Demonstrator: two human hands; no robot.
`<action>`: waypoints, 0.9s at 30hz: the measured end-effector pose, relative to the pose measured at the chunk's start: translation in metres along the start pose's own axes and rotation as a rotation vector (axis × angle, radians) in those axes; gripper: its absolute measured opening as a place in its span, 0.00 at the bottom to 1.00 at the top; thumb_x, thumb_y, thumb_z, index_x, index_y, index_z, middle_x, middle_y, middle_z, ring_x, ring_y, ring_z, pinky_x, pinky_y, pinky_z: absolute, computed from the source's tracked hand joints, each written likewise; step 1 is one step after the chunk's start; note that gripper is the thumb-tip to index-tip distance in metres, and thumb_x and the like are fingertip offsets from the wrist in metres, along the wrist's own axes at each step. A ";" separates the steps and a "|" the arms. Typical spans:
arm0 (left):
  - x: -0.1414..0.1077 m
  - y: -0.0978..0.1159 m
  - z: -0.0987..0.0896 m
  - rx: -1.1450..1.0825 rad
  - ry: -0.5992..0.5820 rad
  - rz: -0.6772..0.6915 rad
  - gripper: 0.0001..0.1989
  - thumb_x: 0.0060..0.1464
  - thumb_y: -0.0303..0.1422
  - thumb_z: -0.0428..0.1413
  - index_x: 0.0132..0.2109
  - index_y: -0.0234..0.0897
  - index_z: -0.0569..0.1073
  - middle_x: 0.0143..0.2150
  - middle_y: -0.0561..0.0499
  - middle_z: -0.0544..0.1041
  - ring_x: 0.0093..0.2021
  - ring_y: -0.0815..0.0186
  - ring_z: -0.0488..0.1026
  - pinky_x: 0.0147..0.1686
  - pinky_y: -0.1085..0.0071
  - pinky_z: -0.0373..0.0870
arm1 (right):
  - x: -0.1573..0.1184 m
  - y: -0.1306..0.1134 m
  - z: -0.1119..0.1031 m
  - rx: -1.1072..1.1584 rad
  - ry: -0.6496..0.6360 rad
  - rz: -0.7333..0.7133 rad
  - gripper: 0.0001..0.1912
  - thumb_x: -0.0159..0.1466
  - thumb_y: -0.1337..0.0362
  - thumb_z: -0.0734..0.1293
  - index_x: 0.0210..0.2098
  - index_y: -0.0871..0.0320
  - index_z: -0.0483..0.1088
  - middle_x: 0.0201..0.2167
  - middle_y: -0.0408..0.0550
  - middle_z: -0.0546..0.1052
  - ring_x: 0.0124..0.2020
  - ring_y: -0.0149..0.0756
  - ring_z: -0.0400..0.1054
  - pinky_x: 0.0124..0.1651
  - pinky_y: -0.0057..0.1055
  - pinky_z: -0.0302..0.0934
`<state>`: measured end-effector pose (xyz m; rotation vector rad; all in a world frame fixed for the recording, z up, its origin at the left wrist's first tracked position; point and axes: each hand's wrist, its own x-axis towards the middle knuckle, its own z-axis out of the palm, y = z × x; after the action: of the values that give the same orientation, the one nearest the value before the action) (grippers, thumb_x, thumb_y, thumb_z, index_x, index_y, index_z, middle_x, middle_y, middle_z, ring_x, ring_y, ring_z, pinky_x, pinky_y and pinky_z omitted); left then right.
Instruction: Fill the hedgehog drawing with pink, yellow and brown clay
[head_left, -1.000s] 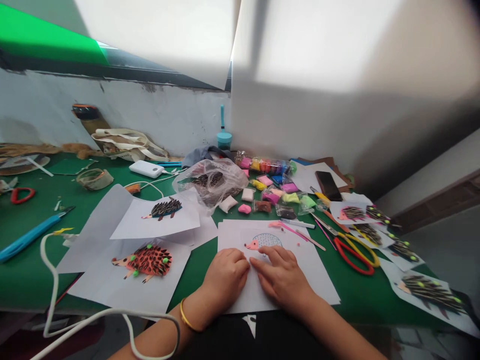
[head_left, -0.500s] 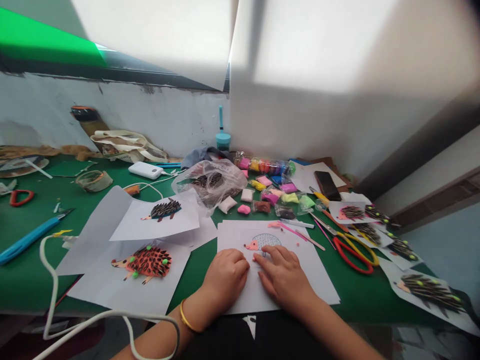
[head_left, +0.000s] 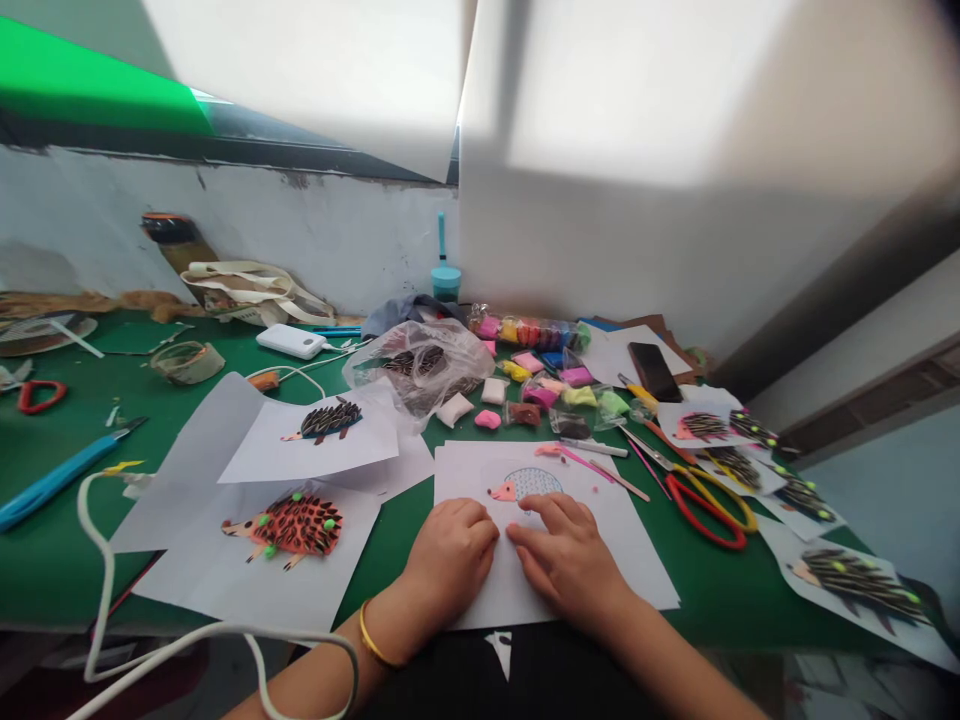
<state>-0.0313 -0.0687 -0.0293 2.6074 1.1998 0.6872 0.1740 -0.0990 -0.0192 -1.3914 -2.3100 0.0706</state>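
A sheet of white paper [head_left: 630, 570] lies before me with an outlined hedgehog drawing [head_left: 534, 482] on it. The hedgehog's face is filled with pink clay, and its body is marked with small blue strokes. My left hand [head_left: 454, 555] rests on the sheet's left side, fingers curled in; whether anything is inside them is hidden. Over the drawing's lower edge, my right hand [head_left: 566, 550] has its fingers stretched out and its thumb apart, fingertips covering the hedgehog's underside. Beyond the drawing lie a pink clay lump [head_left: 549, 450] and thin pink sticks [head_left: 619, 480].
Scissors [head_left: 705, 505] lie right of the sheet. Bags of coloured clay [head_left: 540, 395] and a plastic bag [head_left: 420, 365] are behind it. Finished hedgehog pictures lie left [head_left: 289, 530] and right [head_left: 859, 585]. A white cable [head_left: 101, 590] loops at the left front.
My right fingers have shifted slightly on the drawing, and the small pink bit by the fingertips no longer shows. My left hand stays in place.
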 end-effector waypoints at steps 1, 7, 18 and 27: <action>0.000 0.000 0.000 -0.001 0.001 0.001 0.05 0.57 0.25 0.56 0.36 0.38 0.75 0.37 0.49 0.75 0.41 0.60 0.72 0.43 0.60 0.68 | -0.001 0.001 -0.002 0.017 0.014 -0.010 0.12 0.65 0.64 0.65 0.45 0.45 0.76 0.52 0.46 0.72 0.53 0.45 0.63 0.56 0.44 0.54; -0.001 0.000 0.000 -0.010 0.010 0.009 0.05 0.57 0.26 0.56 0.36 0.38 0.76 0.37 0.49 0.75 0.41 0.60 0.72 0.43 0.60 0.68 | -0.003 0.006 -0.007 -0.009 0.091 0.034 0.17 0.64 0.66 0.64 0.51 0.50 0.75 0.50 0.50 0.73 0.51 0.45 0.64 0.56 0.43 0.56; -0.001 0.000 0.001 0.001 -0.010 0.003 0.05 0.57 0.25 0.55 0.36 0.37 0.76 0.36 0.49 0.75 0.41 0.61 0.71 0.43 0.60 0.69 | -0.002 0.001 0.003 -0.110 -0.058 0.017 0.21 0.64 0.61 0.65 0.57 0.49 0.70 0.57 0.50 0.71 0.56 0.48 0.62 0.57 0.46 0.54; 0.000 0.000 0.003 0.007 0.001 0.004 0.05 0.57 0.25 0.55 0.35 0.37 0.75 0.36 0.49 0.75 0.41 0.61 0.71 0.43 0.61 0.68 | -0.007 -0.001 0.004 -0.128 -0.062 -0.021 0.19 0.67 0.56 0.64 0.56 0.46 0.70 0.59 0.46 0.71 0.58 0.47 0.61 0.58 0.44 0.52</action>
<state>-0.0301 -0.0685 -0.0318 2.6157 1.1999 0.6863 0.1749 -0.1049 -0.0251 -1.4459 -2.4171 -0.0422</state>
